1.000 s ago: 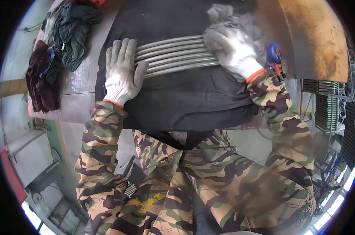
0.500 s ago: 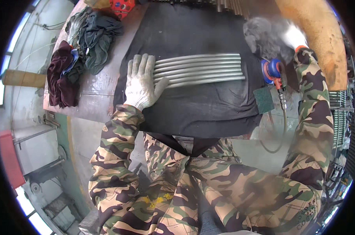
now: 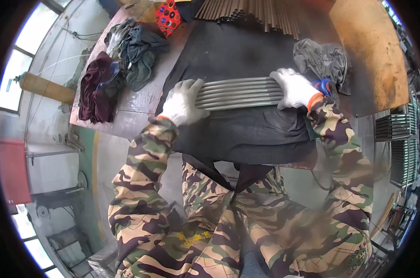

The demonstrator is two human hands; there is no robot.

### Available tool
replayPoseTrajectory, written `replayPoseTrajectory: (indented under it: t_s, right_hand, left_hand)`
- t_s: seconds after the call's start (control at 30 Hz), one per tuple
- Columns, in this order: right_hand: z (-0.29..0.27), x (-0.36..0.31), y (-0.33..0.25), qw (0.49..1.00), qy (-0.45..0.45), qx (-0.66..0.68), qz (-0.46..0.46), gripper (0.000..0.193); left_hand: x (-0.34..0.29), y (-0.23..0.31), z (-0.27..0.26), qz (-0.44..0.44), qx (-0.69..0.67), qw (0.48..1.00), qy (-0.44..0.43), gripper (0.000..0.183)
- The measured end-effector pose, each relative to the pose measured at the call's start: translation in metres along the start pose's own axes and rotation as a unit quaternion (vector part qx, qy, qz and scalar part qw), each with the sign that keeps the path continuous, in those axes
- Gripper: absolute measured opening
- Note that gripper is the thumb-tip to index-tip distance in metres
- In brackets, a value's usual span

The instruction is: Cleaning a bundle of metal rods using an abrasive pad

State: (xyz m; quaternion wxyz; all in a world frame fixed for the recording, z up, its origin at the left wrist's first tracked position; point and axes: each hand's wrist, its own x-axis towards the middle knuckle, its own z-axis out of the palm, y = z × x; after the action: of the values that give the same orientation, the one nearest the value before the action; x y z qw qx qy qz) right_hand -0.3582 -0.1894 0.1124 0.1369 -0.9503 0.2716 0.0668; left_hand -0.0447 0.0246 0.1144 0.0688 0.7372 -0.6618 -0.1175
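Rods (image 3: 240, 92) lie side by side in a flat row, crosswise on or just over the black cloth (image 3: 228, 51) that covers the bench (image 3: 135, 113), between both gloved hands. Any lift off the cloth: cannot tell.

Left hand (image 3: 184, 103) is on the left ends, fingers bent across the row, thumb at the near edge; looks like a grasp, not a flat palm. Right hand (image 3: 295, 88) has the right ends the same way, fingers wrapped over the far side, thumb nearer the body. Undersides of both grips hidden.

Change: half a second ago the right hand is off by the grey rag (image 3: 322, 58) and the left palm lies flat on the rods. Now the right hand is back on the row, the rag is out of it, and the left fingers curl. Meaning, as a judgement: row goes from pinned by one hand to held at both ends, so the rods can be kept together and controlled as one set.

Around: sander (image 3: 325, 86) just beside the right wrist, partly hidden; tubes (image 3: 249, 11) stacked at the far edge; clothes (image 3: 143, 58) heaped left; brown board (image 3: 372, 51) right.
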Motion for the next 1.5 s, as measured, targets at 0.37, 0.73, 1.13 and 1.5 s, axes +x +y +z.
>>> replayPoseTrajectory:
  t_s: [0.37,0.73,1.13,1.5]
  right_hand:
    - [0.001,-0.006,-0.002,0.998,-0.035,-0.035,0.03,0.059]
    - [0.017,-0.027,0.004,0.994,0.058,-0.081,0.05,0.033]
    - [-0.114,-0.087,-0.122,0.933,0.212,-0.247,-0.153,0.021]
    - [-0.163,0.016,-0.239,0.833,0.418,0.007,-0.363,0.02]
  left_hand:
    - [0.009,0.014,0.012,-0.015,0.014,1.0,-0.005,0.062]
    - [0.023,0.038,0.033,-0.023,0.08,0.996,0.018,0.037]
    - [-0.02,0.036,0.062,-0.022,-0.161,0.958,0.238,0.028]
    - [-0.024,-0.004,0.053,-0.086,-0.407,0.86,0.294,0.037]
